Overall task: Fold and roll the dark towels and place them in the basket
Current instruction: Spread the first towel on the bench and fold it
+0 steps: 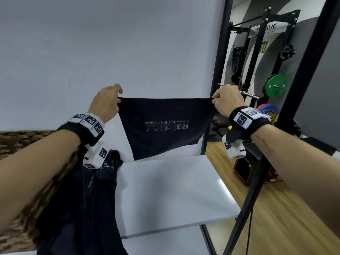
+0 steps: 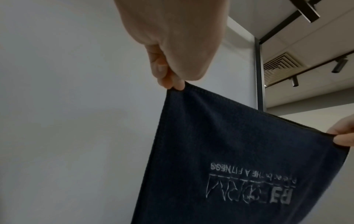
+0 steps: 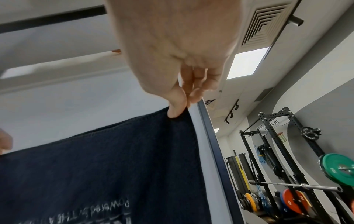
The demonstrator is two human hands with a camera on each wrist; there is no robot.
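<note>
A dark navy towel (image 1: pixel 165 126) with upside-down white lettering hangs stretched flat in the air above the white shelf (image 1: pixel 174 190). My left hand (image 1: pixel 107 102) pinches its upper left corner; in the left wrist view the left hand (image 2: pixel 172 81) pinches that corner of the towel (image 2: pixel 229 151). My right hand (image 1: pixel 223 100) pinches the upper right corner, and the right wrist view shows the right hand (image 3: pixel 180 106) with thumb and fingers on the towel (image 3: pixel 107 159) edge. Several more dark towels (image 1: pixel 88 199) lie heaped at the lower left beside a woven basket (image 1: pixel 20 144).
A white wall panel (image 1: pixel 110 52) stands behind the towel. A black frame post (image 1: pixel 217 80) edges the shelf on the right. Beyond it are a wooden floor (image 1: pixel 285 218), a squat rack (image 1: pixel 263 52) with a barbell and a green plate (image 1: pixel 276 85), and a black stand (image 1: pixel 246 199).
</note>
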